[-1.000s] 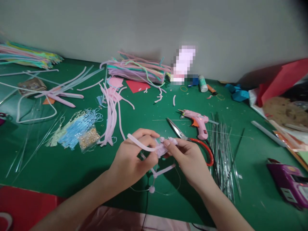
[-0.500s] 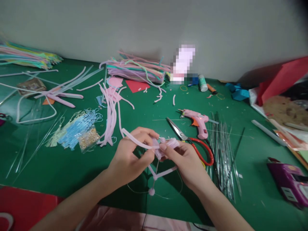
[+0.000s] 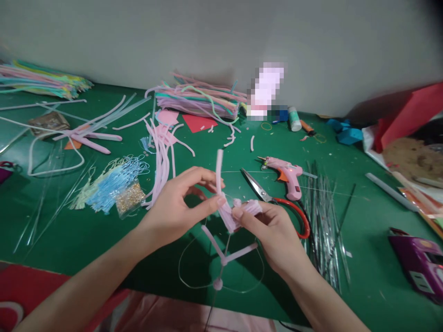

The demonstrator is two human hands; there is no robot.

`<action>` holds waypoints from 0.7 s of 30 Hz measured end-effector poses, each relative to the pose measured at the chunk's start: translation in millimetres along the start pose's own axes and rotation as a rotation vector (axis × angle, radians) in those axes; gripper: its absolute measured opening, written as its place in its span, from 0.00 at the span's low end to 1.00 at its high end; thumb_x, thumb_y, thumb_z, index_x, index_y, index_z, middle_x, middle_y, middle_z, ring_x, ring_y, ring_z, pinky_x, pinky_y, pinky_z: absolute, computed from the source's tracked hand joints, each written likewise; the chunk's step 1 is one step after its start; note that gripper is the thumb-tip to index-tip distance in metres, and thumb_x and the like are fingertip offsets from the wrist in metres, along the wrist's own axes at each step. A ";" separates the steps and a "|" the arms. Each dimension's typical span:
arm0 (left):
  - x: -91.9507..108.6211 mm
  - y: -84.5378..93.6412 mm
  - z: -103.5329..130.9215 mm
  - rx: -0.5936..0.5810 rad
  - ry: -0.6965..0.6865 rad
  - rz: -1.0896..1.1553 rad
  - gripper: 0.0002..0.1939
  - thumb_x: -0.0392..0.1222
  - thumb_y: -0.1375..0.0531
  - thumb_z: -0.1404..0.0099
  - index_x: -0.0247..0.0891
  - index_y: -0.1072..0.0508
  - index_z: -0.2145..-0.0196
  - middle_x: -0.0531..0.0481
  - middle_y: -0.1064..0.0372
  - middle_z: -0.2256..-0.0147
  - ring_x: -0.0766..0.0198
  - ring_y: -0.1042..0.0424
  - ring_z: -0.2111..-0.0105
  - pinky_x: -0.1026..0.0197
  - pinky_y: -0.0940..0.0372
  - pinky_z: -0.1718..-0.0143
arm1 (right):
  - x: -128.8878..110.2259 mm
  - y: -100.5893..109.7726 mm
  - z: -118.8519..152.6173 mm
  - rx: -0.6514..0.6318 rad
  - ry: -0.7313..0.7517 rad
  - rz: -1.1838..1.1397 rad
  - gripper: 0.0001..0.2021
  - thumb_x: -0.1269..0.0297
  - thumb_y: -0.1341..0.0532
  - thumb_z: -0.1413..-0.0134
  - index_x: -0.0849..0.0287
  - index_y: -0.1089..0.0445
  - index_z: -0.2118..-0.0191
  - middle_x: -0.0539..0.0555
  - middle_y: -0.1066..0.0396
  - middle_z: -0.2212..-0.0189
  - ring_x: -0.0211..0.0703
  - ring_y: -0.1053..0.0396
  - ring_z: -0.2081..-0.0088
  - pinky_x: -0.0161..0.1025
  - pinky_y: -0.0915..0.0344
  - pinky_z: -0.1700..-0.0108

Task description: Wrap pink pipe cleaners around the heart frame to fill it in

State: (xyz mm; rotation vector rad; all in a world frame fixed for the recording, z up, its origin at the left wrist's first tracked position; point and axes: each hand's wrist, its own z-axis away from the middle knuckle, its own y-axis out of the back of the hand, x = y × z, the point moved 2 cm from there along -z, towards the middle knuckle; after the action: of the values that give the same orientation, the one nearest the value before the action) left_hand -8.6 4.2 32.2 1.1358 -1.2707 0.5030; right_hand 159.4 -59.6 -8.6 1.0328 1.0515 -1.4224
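A: Where is the lilac fuzzy piece [image 3: 227, 217]?

B: Between the two hands, touching both, raised over the green table [image 3: 204, 152]. The left hand [image 3: 178, 203] pinches its left part between thumb and fingers, right where a soft strip [image 3: 219, 168] stands nearly upright. The right hand [image 3: 275, 228] grips the other part, its thumb pressed on the front.

A: Are both hands narrow, then?

B: At the fingertips, yes; the left one's thumb and index finger leave a rounded gap behind the pinch.

A: What is below the piece?

B: A V-shaped strip [image 3: 224, 260], a small fuzzy ball [image 3: 218, 283] under that, and a thin loop [image 3: 180, 269] curving out to both sides.

A: And just beyond the right hand?

B: Scissors [image 3: 256, 185] with red handles, and a pink glue gun [image 3: 285, 175] farther back.

A: Any brand or writing?

B: None I can read. The green-and-white bottle [image 3: 294, 119] has markings too small to make out, and the purple device [image 3: 417, 267] shows a pale patch without legible letters.
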 end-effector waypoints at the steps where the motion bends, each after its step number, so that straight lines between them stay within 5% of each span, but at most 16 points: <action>1: 0.6 1.7 -2.2 -0.033 0.003 -0.015 0.07 0.41 0.37 0.40 0.40 0.25 0.62 0.49 0.26 0.59 0.63 0.26 0.62 0.64 0.31 0.63 | 0.0 0.6 -0.1 -0.001 0.008 0.017 0.10 0.57 0.33 0.51 0.58 0.25 0.75 0.50 0.27 0.77 0.38 0.33 0.75 0.35 0.36 0.70; 8: 7.6 2.5 -15.3 -0.009 -0.024 -0.032 0.05 0.43 0.35 0.41 0.40 0.22 0.73 0.53 0.22 0.67 0.63 0.25 0.65 0.66 0.32 0.65 | -8.9 0.6 1.8 -0.029 0.026 0.099 0.13 0.55 0.34 0.51 0.59 0.27 0.76 0.50 0.29 0.79 0.38 0.34 0.75 0.34 0.37 0.72; 21: 11.1 -5.9 -12.6 0.120 0.178 0.153 0.08 0.42 0.35 0.42 0.37 0.23 0.77 0.51 0.25 0.77 0.65 0.30 0.77 0.66 0.39 0.79 | -28.0 -4.0 5.0 0.059 0.202 0.263 0.12 0.64 0.38 0.48 0.58 0.31 0.80 0.49 0.31 0.82 0.36 0.35 0.79 0.33 0.38 0.75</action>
State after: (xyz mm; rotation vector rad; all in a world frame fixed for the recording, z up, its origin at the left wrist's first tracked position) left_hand 5.5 9.7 41.5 1.0717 -1.1890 0.7865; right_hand 157.6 -57.4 20.0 1.3273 0.9794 -1.1595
